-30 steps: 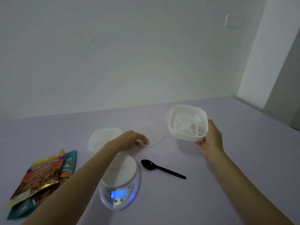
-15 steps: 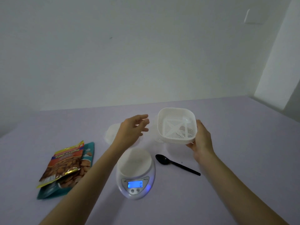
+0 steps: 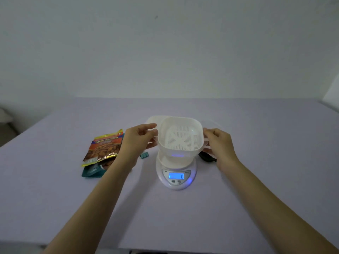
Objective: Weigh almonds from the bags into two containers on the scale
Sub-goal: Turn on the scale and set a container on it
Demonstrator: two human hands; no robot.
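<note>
A white square container [image 3: 180,136] with a slotted strainer insert hangs just above the platform of the white digital scale [image 3: 176,173]. My left hand [image 3: 136,139] holds its left rim and my right hand [image 3: 218,143] grips its right side. The scale's blue display reads 0. Two almond bags [image 3: 102,149] lie stacked flat on the table to the left, an orange one over a teal one. A second white container [image 3: 153,120] peeks out behind the held one.
The black spoon [image 3: 205,156] lies right of the scale, mostly hidden by my right hand. A small teal clip [image 3: 144,155] sits between the bags and the scale. A clear lid [image 3: 213,123] lies behind my right hand. The lilac table [image 3: 256,180] ends at a white wall.
My right hand carried the container left and over the scale. My left hand left the lid and took hold of the container's left rim. The camera view shifted so the scale is centred.
</note>
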